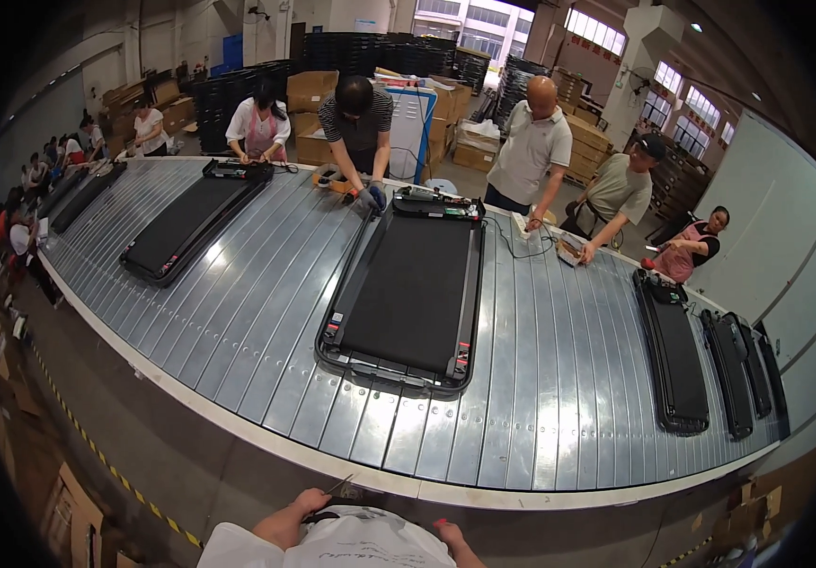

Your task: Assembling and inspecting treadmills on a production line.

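At the near edge of the slatted metal conveyor (541,398), my left hand (310,501) is closed, and a thin dark tool (341,484) sticks out of it toward the edge. Its exact kind is too small to make out. Lower and to the right, my right hand (449,534) is closed around a small red thing (441,523), perhaps a handle; the rest of it is hidden. Ahead of me, beyond reach of both hands, a black walking-pad treadmill (408,293) lies flat on the slats, its far end uncovered with a green circuit board (451,210) showing.
More treadmills lie at the left (195,222) and right (675,355). Across the conveyor, a person with gloves (370,197) works at the middle treadmill's far corner. Two others stand by a small parts box (571,251) and loose cables. Cardboard boxes (313,92) are stacked behind.
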{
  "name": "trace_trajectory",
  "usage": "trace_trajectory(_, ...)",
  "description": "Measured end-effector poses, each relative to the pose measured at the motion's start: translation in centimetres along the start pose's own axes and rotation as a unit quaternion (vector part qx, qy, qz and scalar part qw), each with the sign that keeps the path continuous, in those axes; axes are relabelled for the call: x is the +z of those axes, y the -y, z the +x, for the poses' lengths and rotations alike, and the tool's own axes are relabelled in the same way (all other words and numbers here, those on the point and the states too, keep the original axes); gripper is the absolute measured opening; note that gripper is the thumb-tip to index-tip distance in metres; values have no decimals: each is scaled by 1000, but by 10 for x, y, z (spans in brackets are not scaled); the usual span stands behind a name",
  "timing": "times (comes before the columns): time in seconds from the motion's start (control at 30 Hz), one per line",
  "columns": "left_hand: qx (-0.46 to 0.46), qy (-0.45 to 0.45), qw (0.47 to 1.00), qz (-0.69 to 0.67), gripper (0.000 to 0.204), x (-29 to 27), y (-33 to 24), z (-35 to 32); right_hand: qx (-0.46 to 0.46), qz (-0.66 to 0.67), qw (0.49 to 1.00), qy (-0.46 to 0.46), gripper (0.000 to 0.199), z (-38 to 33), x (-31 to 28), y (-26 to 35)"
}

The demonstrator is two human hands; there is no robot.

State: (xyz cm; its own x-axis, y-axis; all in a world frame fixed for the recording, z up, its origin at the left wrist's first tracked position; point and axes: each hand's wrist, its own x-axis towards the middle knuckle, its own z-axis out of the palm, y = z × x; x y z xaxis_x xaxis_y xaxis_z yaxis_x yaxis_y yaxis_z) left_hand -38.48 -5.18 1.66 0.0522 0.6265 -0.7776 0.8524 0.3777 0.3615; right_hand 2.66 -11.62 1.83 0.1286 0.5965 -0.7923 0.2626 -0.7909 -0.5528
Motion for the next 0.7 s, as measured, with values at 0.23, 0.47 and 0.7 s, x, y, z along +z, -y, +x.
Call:
trace_trajectory(0.23,23,-8,1000,-11,48,-24,49,1,-57,-94,994,-29,30,-14,49,26)
trace_trajectory(0.47,19,-8,999,-30,53,-35,65,-6,10,-48,998,-24,32,-22,70,30)
trace_trajectory(0.7,21,-4,1000,-18,52,-59,98,-13,-9,-94,996,-3,29,-25,109,36)
